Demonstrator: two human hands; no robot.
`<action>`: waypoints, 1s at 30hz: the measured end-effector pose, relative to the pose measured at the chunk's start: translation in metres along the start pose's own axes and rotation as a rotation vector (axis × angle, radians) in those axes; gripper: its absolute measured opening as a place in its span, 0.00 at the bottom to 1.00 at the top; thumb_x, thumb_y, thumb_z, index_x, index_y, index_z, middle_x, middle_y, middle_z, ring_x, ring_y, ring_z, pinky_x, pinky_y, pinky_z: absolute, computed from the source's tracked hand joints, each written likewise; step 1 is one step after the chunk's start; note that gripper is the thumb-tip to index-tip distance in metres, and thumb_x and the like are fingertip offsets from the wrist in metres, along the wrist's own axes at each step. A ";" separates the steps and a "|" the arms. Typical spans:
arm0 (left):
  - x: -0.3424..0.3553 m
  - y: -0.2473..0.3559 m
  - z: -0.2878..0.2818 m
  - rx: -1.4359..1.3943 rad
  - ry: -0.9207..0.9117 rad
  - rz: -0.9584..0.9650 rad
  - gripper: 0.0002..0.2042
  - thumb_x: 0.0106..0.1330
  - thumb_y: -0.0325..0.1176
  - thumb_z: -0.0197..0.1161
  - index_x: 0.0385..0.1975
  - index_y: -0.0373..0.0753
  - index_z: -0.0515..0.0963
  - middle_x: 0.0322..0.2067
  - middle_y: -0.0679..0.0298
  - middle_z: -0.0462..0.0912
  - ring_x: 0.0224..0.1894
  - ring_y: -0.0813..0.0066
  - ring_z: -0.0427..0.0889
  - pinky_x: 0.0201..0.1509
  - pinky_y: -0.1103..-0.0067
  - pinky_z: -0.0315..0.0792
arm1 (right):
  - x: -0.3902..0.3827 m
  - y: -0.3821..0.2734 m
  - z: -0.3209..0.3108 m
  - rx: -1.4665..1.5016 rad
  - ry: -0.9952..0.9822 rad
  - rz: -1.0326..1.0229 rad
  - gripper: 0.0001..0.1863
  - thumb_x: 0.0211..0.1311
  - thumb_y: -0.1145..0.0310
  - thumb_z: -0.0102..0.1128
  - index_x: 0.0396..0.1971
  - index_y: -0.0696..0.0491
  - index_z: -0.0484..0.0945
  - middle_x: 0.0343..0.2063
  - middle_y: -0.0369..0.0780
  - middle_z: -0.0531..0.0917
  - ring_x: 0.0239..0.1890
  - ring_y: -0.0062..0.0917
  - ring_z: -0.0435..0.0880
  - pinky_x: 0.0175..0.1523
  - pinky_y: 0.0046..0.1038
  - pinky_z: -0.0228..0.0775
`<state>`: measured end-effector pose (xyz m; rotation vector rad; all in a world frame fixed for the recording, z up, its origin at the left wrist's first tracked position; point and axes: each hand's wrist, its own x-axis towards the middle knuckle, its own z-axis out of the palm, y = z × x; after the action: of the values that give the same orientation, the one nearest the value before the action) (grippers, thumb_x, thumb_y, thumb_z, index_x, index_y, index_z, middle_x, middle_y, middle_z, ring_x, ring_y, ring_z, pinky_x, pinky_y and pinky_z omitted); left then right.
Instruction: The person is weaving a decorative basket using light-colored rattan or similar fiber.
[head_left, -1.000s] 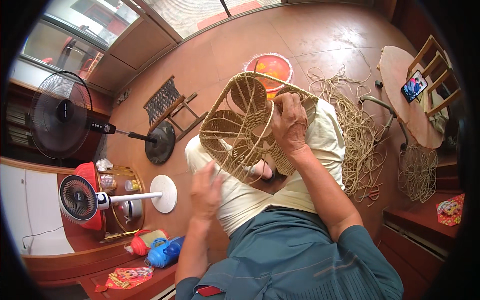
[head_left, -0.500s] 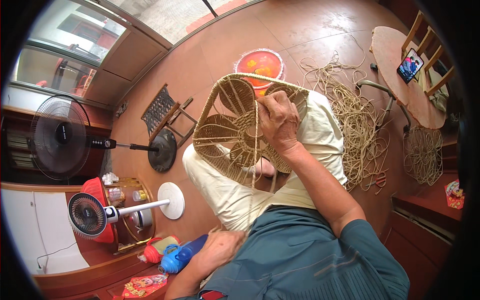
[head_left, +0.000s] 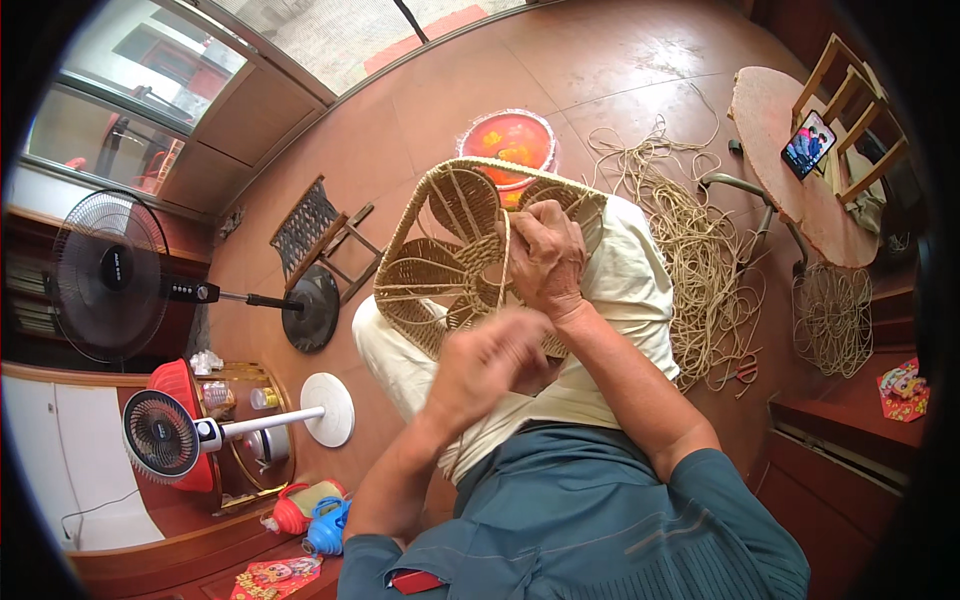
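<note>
A woven basket [head_left: 425,270] of tan cord on a wire frame, with petal-shaped patterns, rests across my lap on cream trousers. My right hand [head_left: 548,255] is closed at its right part, the fingers pinching a strand of cord [head_left: 504,250] near the woven centre. Just below the basket's lower edge is my left hand [head_left: 490,365], raised in front of my lap and smeared by motion. Its fingers are too blurred to read, and it hides part of the basket's near side.
A tangled heap of cord [head_left: 690,270] lies on the floor at right, with scissors [head_left: 740,372] beside it. Beyond the basket stands a red basin [head_left: 510,140]. Two fans [head_left: 110,265] and a folding stool [head_left: 315,235] are at left. A phone [head_left: 808,145] leans on a round table [head_left: 765,130].
My left hand has risen from beside my left hip to the basket's near side, close to my right hand. My right hand keeps its hold. The whole view has shifted slightly.
</note>
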<state>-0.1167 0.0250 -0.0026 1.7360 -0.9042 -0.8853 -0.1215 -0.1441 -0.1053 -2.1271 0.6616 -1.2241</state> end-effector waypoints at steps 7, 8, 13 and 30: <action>0.100 -0.014 -0.030 0.486 0.487 0.372 0.05 0.76 0.25 0.59 0.48 0.37 0.79 0.39 0.56 0.88 0.34 0.61 0.86 0.40 0.67 0.79 | 0.010 -0.002 -0.015 -0.015 -0.117 -0.018 0.07 0.64 0.68 0.64 0.26 0.50 0.78 0.24 0.41 0.80 0.30 0.41 0.85 0.37 0.44 0.72; 0.106 -0.019 -0.031 0.460 0.477 0.387 0.05 0.76 0.25 0.59 0.48 0.37 0.79 0.39 0.56 0.88 0.34 0.61 0.86 0.40 0.67 0.79 | 0.008 0.000 -0.012 -0.010 -0.132 -0.031 0.07 0.64 0.68 0.63 0.26 0.50 0.77 0.24 0.42 0.80 0.30 0.42 0.85 0.37 0.45 0.72; 0.129 -0.036 -0.039 0.694 0.409 0.280 0.09 0.64 0.20 0.58 0.43 0.39 0.75 0.35 0.51 0.81 0.41 0.44 0.80 0.49 0.54 0.72 | 0.000 0.003 0.002 0.012 -0.149 -0.031 0.08 0.66 0.64 0.60 0.28 0.51 0.78 0.27 0.44 0.82 0.31 0.45 0.84 0.38 0.46 0.72; 0.092 -0.063 -0.034 -0.567 0.397 0.058 0.09 0.79 0.28 0.62 0.53 0.39 0.71 0.38 0.71 0.80 0.30 0.92 0.72 0.33 0.91 0.65 | -0.002 0.000 -0.016 0.156 -0.036 -0.089 0.07 0.64 0.71 0.70 0.41 0.50 0.82 0.36 0.39 0.82 0.36 0.39 0.85 0.43 0.39 0.75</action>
<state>-0.0330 -0.0240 -0.0676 1.3124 -0.3857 -0.6430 -0.1364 -0.1464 -0.1000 -2.0620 0.4445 -1.2390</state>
